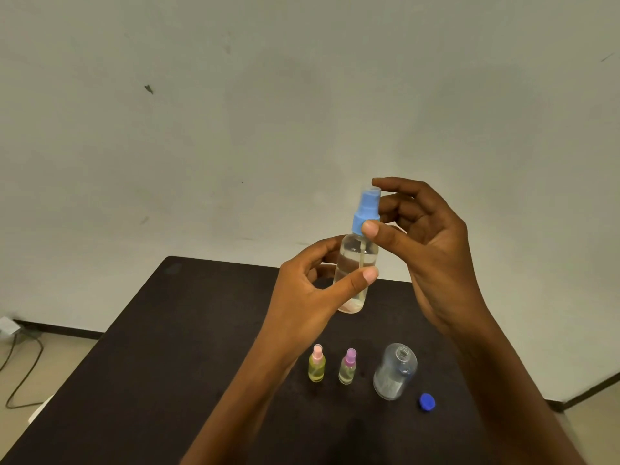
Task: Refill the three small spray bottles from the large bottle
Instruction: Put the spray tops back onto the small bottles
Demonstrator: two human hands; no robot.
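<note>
I hold a clear spray bottle [356,263] with a light blue spray top [367,209] upright in the air above the table. My left hand [312,297] grips its body; clear liquid shows inside. My right hand [422,243] pinches the blue top between thumb and fingers. On the dark table [167,380] stand a small yellow bottle with a pink top [316,364], a small clear bottle with a purple top [348,366], and the large clear bottle [396,372], whose neck is uncapped. Its blue cap [426,402] lies on the table to its right.
The table's far edge runs just behind my hands, with a pale wall [302,95] beyond. A cable [23,374] and a plug block [8,325] lie on the floor at the left.
</note>
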